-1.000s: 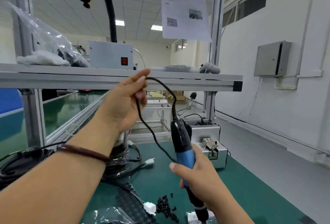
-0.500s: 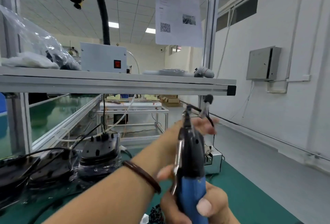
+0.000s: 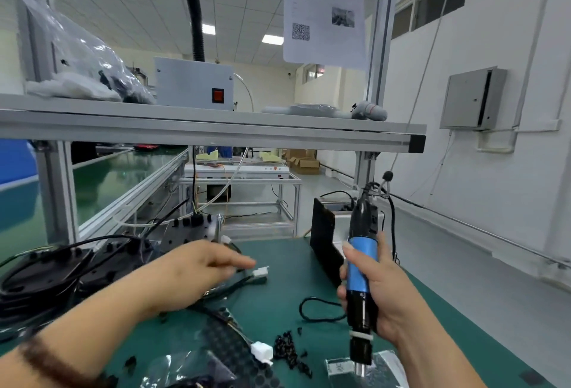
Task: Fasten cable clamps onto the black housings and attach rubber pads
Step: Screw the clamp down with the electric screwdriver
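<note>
**Head view of an assembly bench.** A hanging sheet (image 3: 324, 10) carries a QR code and a small photograph; its printed lines are too faint to read. A grey box (image 3: 193, 83) on the shelf (image 3: 216, 132) bears a red switch with no legible marking. The right hand (image 3: 381, 293) is clenched round the blue-and-black electric screwdriver (image 3: 360, 267), held upright with its bit end down over a clear bag (image 3: 340, 367) whose label cannot be read. The left hand (image 3: 197, 270) is blurred, its fingers stretched out and grasping nothing, just beside a white connector (image 3: 261, 271); whether it touches the cables beneath cannot be told. The black housings (image 3: 46, 267) lie at the left edge of the green mat (image 3: 278, 301), wound about with cable and partly hidden by the left forearm. Loose cable clamps (image 3: 287, 347) form a small black heap near the front edge, beside a dotted sheet of rubber pads (image 3: 244, 369) that is cut off by the bottom of the frame. Bare mat lies between the two hands; the shelf overhangs the rear
</note>
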A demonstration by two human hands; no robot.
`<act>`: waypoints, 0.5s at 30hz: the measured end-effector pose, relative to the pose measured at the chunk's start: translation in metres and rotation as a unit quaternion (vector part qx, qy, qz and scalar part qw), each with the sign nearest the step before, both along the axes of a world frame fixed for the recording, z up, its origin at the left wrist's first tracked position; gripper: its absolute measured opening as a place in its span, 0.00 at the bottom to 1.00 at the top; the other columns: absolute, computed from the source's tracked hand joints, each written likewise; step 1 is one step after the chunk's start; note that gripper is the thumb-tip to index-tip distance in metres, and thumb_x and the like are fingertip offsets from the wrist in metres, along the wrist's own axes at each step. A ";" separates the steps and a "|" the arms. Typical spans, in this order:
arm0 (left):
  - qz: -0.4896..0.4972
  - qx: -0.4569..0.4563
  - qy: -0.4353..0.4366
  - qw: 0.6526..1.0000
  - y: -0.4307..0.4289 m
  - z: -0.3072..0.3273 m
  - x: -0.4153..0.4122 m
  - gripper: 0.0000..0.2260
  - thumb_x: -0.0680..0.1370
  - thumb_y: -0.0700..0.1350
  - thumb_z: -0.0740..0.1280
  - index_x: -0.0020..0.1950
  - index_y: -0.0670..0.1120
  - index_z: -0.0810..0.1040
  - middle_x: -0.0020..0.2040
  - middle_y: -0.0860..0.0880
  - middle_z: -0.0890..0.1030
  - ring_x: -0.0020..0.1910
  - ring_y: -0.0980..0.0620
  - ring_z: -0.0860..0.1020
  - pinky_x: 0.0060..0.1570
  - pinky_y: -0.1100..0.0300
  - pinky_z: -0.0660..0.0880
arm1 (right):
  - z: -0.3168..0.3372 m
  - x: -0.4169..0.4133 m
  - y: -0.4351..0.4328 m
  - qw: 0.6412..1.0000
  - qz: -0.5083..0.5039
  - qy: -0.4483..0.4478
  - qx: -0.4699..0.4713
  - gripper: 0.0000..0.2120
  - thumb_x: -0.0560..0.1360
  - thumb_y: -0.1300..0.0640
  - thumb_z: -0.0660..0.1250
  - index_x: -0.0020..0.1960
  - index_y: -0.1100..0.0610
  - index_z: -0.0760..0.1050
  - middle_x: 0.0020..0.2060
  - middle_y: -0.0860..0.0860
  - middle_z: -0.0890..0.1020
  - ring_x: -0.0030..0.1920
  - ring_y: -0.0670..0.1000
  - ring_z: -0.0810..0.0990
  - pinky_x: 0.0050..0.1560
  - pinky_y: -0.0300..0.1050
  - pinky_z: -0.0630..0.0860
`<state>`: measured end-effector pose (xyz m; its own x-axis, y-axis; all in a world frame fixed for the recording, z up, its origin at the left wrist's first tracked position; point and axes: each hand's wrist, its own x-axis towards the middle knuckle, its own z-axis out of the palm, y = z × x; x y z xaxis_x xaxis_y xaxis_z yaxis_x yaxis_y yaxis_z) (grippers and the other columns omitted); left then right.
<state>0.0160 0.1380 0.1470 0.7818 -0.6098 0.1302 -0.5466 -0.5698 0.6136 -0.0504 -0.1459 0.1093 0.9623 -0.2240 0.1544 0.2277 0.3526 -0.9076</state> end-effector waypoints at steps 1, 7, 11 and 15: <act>0.014 0.005 -0.010 1.000 0.012 -0.009 -0.006 0.18 0.80 0.47 0.63 0.52 0.75 0.75 0.54 0.75 0.75 0.58 0.75 0.71 0.62 0.70 0.65 | -0.002 0.001 -0.001 0.999 -0.020 0.011 -0.024 0.36 0.72 0.54 0.73 0.68 0.31 0.58 0.31 0.56 0.77 0.27 0.56 0.75 0.27 0.46 0.74; 0.053 -0.014 -0.002 0.998 0.054 -0.060 -0.044 0.19 0.78 0.48 0.66 0.50 0.77 0.74 0.52 0.74 0.78 0.55 0.73 0.74 0.59 0.72 0.68 | -0.007 0.007 0.005 0.989 -0.063 0.077 -0.110 0.31 0.72 0.48 0.73 0.67 0.34 0.58 0.41 0.60 0.75 0.26 0.55 0.78 0.28 0.46 0.76; 0.070 0.011 0.002 0.997 0.063 -0.080 -0.064 0.13 0.69 0.70 0.59 0.53 0.80 0.69 0.55 0.79 0.72 0.57 0.77 0.70 0.58 0.73 0.67 | -0.009 0.012 -0.001 0.983 -0.073 0.113 -0.122 0.28 0.73 0.47 0.72 0.66 0.42 0.60 0.42 0.60 0.75 0.26 0.55 0.79 0.28 0.46 0.77; 0.006 0.056 0.035 0.998 0.068 -0.079 -0.079 0.30 0.60 0.80 0.59 0.61 0.82 0.58 0.63 0.81 0.63 0.64 0.79 0.60 0.66 0.71 0.61 | -0.012 0.016 -0.008 0.976 -0.093 0.126 -0.151 0.24 0.74 0.48 0.71 0.64 0.50 0.65 0.44 0.58 0.74 0.28 0.55 0.80 0.28 0.45 0.77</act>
